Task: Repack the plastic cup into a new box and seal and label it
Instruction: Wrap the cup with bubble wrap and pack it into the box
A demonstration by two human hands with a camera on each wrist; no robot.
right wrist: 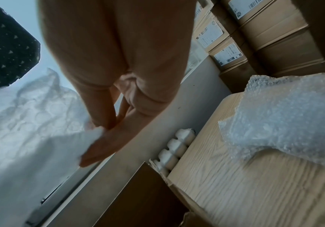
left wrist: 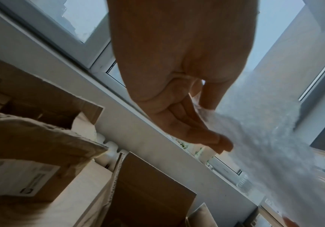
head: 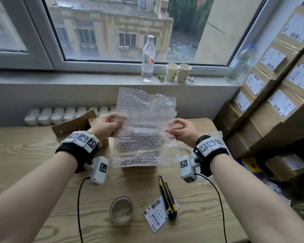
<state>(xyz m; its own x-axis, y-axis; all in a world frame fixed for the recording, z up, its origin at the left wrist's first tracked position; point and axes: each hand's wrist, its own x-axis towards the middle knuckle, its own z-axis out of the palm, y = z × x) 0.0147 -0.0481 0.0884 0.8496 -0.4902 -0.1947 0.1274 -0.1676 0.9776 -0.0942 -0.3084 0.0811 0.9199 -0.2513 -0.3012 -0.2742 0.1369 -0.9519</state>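
I hold a sheet of clear bubble wrap (head: 144, 123) upright above the table, stretched between both hands. My left hand (head: 109, 125) pinches its left edge; in the left wrist view the left hand (left wrist: 202, 122) has thumb and fingers closed on the bubble wrap (left wrist: 264, 145). My right hand (head: 181, 130) pinches the right edge, and the right wrist view shows that hand (right wrist: 103, 135) on the bubble wrap (right wrist: 31, 122). An open cardboard box (head: 139, 166) stands behind the sheet, mostly hidden. A shipping label (head: 155, 213) and a tape roll (head: 121, 210) lie near the front. No plastic cup is visible.
A yellow-black utility knife (head: 168, 199) lies across the label. Another opened box (head: 74, 125) stands at the left, and more bubble wrap (right wrist: 286, 116) lies on the table at the right. Stacked labelled cartons (head: 277, 95) fill the right. A bottle (head: 148, 58) and paper cups (head: 178, 72) stand on the sill.
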